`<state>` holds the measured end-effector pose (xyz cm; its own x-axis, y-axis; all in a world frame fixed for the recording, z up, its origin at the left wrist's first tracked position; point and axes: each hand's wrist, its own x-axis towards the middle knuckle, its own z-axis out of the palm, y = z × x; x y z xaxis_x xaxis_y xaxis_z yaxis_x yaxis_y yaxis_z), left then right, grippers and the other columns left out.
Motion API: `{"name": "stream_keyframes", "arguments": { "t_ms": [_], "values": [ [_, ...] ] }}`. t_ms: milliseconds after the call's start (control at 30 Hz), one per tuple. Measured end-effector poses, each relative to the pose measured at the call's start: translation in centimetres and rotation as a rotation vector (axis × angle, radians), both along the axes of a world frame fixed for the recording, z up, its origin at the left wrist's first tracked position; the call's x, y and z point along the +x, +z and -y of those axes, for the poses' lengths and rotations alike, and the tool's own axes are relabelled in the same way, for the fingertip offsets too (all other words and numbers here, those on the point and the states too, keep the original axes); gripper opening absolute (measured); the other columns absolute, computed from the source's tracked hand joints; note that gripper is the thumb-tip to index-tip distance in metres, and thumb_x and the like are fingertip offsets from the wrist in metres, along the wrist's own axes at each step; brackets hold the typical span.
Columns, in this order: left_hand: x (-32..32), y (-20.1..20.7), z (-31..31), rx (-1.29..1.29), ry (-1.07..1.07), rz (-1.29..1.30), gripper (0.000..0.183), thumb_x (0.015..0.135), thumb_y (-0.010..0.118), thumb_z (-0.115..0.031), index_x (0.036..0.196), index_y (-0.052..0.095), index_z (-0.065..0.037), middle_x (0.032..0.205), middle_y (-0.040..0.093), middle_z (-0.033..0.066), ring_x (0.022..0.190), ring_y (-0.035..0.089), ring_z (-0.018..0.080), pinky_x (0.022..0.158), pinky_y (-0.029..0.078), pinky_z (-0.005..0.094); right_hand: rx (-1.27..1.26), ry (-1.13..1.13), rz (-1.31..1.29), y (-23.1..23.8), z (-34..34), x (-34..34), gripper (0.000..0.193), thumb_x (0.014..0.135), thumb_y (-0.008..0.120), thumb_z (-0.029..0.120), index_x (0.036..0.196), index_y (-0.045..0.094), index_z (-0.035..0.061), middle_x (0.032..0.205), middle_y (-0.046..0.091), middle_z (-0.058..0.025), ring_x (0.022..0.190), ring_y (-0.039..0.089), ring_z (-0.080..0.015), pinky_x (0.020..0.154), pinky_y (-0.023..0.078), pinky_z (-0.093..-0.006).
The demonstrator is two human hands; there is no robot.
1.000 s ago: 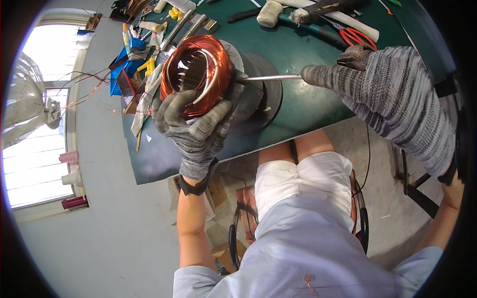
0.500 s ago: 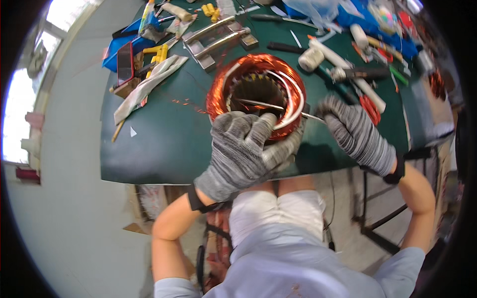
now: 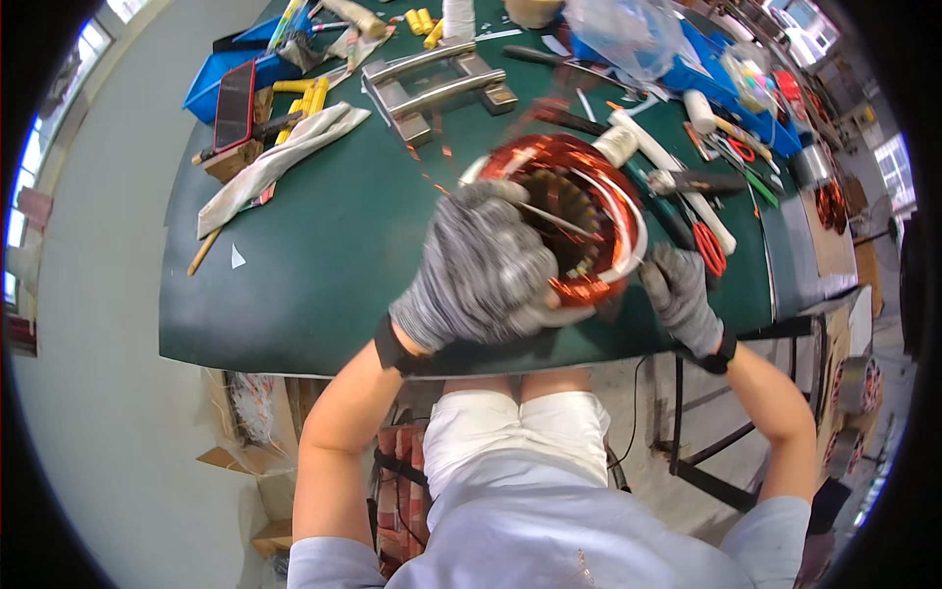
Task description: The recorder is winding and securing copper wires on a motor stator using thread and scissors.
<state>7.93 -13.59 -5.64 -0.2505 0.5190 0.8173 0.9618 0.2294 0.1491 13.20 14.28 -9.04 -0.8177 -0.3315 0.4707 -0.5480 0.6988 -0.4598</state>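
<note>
On a dark green workbench top point(image 3: 324, 255), seen from above by the person seated at it, stands a round motor stator wound with bright copper wire point(image 3: 579, 211), near the front edge and right of centre. Its open bore faces up, showing dark slots inside the ring of coils.

Both hands wear grey knitted gloves. The left hand point(image 3: 486, 270) lies over the near-left side of the stator, fingers curled closed around its rim, seemingly to steady it. A thin pale rod or strip point(image 3: 554, 218) runs from this hand's fingertips across the bore; whether the fingers pinch it cannot be told. The right hand point(image 3: 677, 290) sits at the stator's near-right side, touching or just beside the outer wall, fingers bent; whether it grips anything is not clear. Together they bracket the stator, likely so it does not turn or slide.

A blue plastic tray point(image 3: 231, 69) at the far left holds yellow-handled tools point(image 3: 299, 96), with a dark red-edged phone point(image 3: 234, 90) leaning on it. A folded off-white cloth point(image 3: 280, 157) lies nearby. Behind the stator are a grey metal bracket with two bars point(image 3: 442, 83), red-handled scissors point(image 3: 708, 245), white tubes point(image 3: 677, 182), and a clear plastic bag point(image 3: 628, 34) on a second blue tray point(image 3: 716, 79), its contents too blurred to name.
</note>
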Motion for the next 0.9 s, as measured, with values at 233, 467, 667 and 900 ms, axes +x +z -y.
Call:
{"name": "stream_keyframes", "arguments": {
  "t_ms": [233, 467, 667, 900],
  "values": [
    [0.2, -1.2, 0.4, 0.017, 0.194, -0.075, 0.012, 0.07, 0.057, -0.012, 0.081, 0.053, -0.009, 0.076, 0.054, 0.0063, 0.088, 0.054, 0.0288, 0.091, 0.038, 0.0461, 0.575, 0.137, -0.054, 6.3, 3.0, -0.1, 0.041, 0.078, 0.063, 0.04, 0.109, 0.054, 0.0147, 0.106, 0.054, -0.012, 0.083, 0.06, -0.0293, 0.067, 0.049, -0.0366],
    [1.2, -0.1, 0.4, -0.065, 0.28, -0.035, 0.007, 0.077, 0.051, -0.012, 0.079, 0.056, -0.007, 0.077, 0.057, 0.0092, 0.086, 0.056, 0.0295, 0.095, 0.038, 0.0463, 0.642, -0.064, -0.125, 4.0, -0.7, 1.5, 0.023, 0.088, 0.048, 0.027, 0.108, 0.052, 0.0159, 0.082, 0.053, -0.0085, 0.058, 0.058, -0.0247, 0.048, 0.047, -0.0353],
    [3.7, 0.0, 0.3, 0.016, 0.365, 0.0, 0.017, 0.081, 0.048, -0.019, 0.091, 0.057, -0.007, 0.09, 0.058, 0.0104, 0.094, 0.054, 0.0293, 0.098, 0.035, 0.0455, 0.358, -0.626, -0.125, -3.3, -16.8, 2.4, 0.015, 0.089, 0.049, 0.015, 0.1, 0.056, 0.0075, 0.093, 0.061, -0.0151, 0.084, 0.06, -0.0284, 0.073, 0.049, -0.0353],
    [3.7, 0.7, 2.9, 0.457, 0.517, 0.296, 0.054, 0.083, 0.059, -0.037, 0.119, 0.042, 0.0, 0.123, 0.043, 0.018, 0.114, 0.043, 0.027, 0.101, 0.033, 0.0412, 0.411, -0.986, 0.375, -8.6, -31.0, -3.1, 0.053, 0.075, 0.065, 0.022, 0.124, 0.046, 0.0136, 0.124, 0.047, -0.0144, 0.106, 0.05, -0.0352, 0.092, 0.042, -0.039]
  ]
}}
